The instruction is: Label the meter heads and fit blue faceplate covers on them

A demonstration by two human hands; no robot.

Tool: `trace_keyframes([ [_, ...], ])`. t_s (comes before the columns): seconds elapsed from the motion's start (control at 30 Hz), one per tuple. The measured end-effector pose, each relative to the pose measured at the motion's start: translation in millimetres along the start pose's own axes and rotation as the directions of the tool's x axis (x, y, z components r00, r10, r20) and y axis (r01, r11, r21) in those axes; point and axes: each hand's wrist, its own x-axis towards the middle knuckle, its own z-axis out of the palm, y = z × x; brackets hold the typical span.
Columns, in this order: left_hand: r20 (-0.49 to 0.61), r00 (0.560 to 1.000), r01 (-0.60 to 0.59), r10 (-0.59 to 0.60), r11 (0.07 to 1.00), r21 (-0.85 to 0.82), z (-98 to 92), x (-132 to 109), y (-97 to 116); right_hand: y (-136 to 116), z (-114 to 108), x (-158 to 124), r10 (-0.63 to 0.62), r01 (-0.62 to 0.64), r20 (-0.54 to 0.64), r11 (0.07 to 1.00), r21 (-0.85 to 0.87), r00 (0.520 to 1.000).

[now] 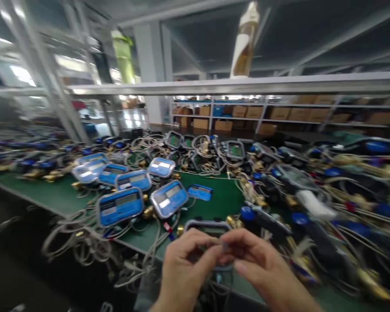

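Observation:
My left hand (pixel 190 262) and my right hand (pixel 261 262) meet fingertip to fingertip near the bench's front edge. Both are closed in a pinch around a tiny greyish piece (pixel 225 246), too small and blurred to name. Right below them lies a meter with a clear-edged display housing (pixel 208 224), partly covered by my fingers. Left of my hands sit several meters with blue faceplates, the nearest being one blue meter (pixel 169 198) and another (pixel 120 207). A loose blue faceplate (pixel 200 192) lies flat behind my hands.
The green bench top (pixel 219 184) carries many meters with brass fittings and coiled cables, crowded at right around a blue cap (pixel 247 213). Cables (pixel 81 238) hang over the front edge at left. An overhead shelf (pixel 195 88) holds a green bottle (pixel 123 58) and a brown-filled bottle (pixel 245 47).

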Motion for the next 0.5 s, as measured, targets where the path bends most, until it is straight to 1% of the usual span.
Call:
trace_keyframes([
  [0.07,0.001,0.997,0.081,-0.081,0.997,0.005,-6.9,-0.9,-4.2,-4.4,12.8,2.1,-0.010,0.011,-0.009,0.992,0.126,1.000],
  [0.13,-0.015,0.989,0.145,-0.145,0.989,0.014,-12.5,-0.6,-11.3,-6.9,17.5,7.2,-0.014,0.019,-0.027,0.983,0.184,1.000],
  [0.2,-0.025,0.987,0.162,-0.161,0.987,0.021,-16.7,-0.5,-16.4,-8.7,19.0,10.4,-0.009,0.019,-0.048,0.979,0.202,0.999],
  [0.3,-0.051,0.984,0.170,-0.169,0.985,0.021,-19.4,-3.0,-16.0,-8.7,23.7,11.9,-0.006,0.013,-0.040,0.982,0.190,0.999],
  [0.37,-0.076,0.979,0.189,-0.191,0.981,-0.033,-19.4,-5.7,-12.8,-4.7,27.3,11.6,-0.012,0.015,-0.026,0.991,0.133,1.000],
  [0.43,-0.106,0.977,0.170,-0.183,0.978,-0.123,-19.9,-5.6,-11.6,2.6,25.1,13.4,-0.019,0.019,-0.011,1.000,0.019,1.000],
  [0.47,-0.136,0.979,0.136,-0.151,0.985,-0.109,-21.6,-3.4,-12.5,6.3,20.2,17.4,-0.026,0.026,0.005,0.998,-0.059,1.000],
  [0.5,-0.179,0.977,0.102,-0.115,0.991,-0.081,-24.8,0.2,-14.0,8.9,13.2,24.9,-0.014,0.021,0.046,0.986,-0.166,0.999],
])
